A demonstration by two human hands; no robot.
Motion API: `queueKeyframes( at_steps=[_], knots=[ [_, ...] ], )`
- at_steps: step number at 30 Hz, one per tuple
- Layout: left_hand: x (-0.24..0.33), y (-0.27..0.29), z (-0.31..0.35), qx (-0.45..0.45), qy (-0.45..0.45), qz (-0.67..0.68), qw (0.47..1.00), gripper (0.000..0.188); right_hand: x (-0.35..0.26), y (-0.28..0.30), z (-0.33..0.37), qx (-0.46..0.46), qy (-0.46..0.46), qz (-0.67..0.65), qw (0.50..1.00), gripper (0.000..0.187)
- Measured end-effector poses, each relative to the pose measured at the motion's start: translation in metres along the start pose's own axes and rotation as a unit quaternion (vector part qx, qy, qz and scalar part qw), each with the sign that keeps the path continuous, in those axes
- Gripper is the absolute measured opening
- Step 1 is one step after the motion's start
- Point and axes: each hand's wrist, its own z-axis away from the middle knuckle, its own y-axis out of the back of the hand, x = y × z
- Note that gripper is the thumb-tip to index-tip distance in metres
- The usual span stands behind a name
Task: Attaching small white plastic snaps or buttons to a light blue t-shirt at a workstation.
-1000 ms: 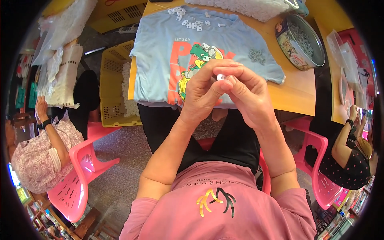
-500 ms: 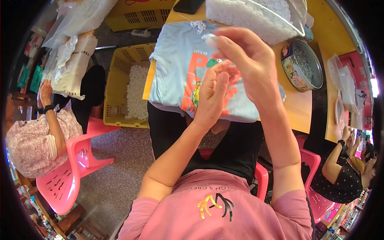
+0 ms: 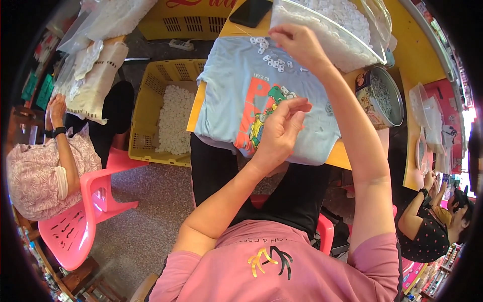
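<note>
A light blue T-shirt (image 3: 216,100) with an orange print and a green dinosaur lies folded across the yellow tabletop in front of me. Over its lower right part my left hand (image 3: 280,132) hovers, fingers curled toward the thumb; whatever they hold is hidden. Several small white plastic pieces with two holes (image 3: 287,92) show just beyond its fingertips. My right hand (image 3: 302,46) reaches to the cloth's far edge, thumb and fingers pinched together, their contents too small to make out. Beside and below it lie more loose white pieces (image 3: 276,63). A few tiny metal parts (image 3: 329,108) rest on the shirt's right side.
A clear tub (image 3: 327,30) heaped with white pieces stands at the far right, near a round tin (image 3: 385,95) of small metal parts. A black phone (image 3: 250,12) lies at the back. Left stands a yellow crate (image 3: 146,126) of white pieces. Other people sit on both sides.
My right hand has moved up and away from the left, toward the shirt's far edge. My left hand has shifted slightly right and down. More white pieces on the cloth have come into view.
</note>
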Motion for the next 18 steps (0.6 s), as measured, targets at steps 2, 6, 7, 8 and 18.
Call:
queueKeyframes(
  at_steps=[2, 6, 7, 8, 18],
  knots=[
    [-0.001, -0.001, 0.000, -0.004, -0.005, -0.002, 1.000, 0.027, 0.022, -0.013, -0.006, 0.013, 0.031, 0.026, 0.999, 0.024],
    [-0.003, 0.000, 0.000, -0.006, -0.026, -0.017, 0.999, 0.025, 0.030, -0.027, -0.014, 0.033, 0.088, 0.044, 0.995, 0.023],
    [-0.003, 0.000, 0.000, -0.005, -0.026, -0.018, 0.999, 0.025, 0.031, -0.028, -0.015, 0.043, 0.134, 0.071, 0.988, 0.023],
    [-0.003, 0.000, 0.000, -0.006, -0.022, -0.012, 1.000, 0.024, 0.033, -0.029, -0.015, 0.043, 0.133, 0.071, 0.988, 0.023],
    [0.000, 0.001, -0.001, -0.011, -0.024, -0.039, 0.999, 0.020, 0.020, -0.020, 0.010, -0.057, 0.223, 0.121, 0.966, 0.018]
  ],
)
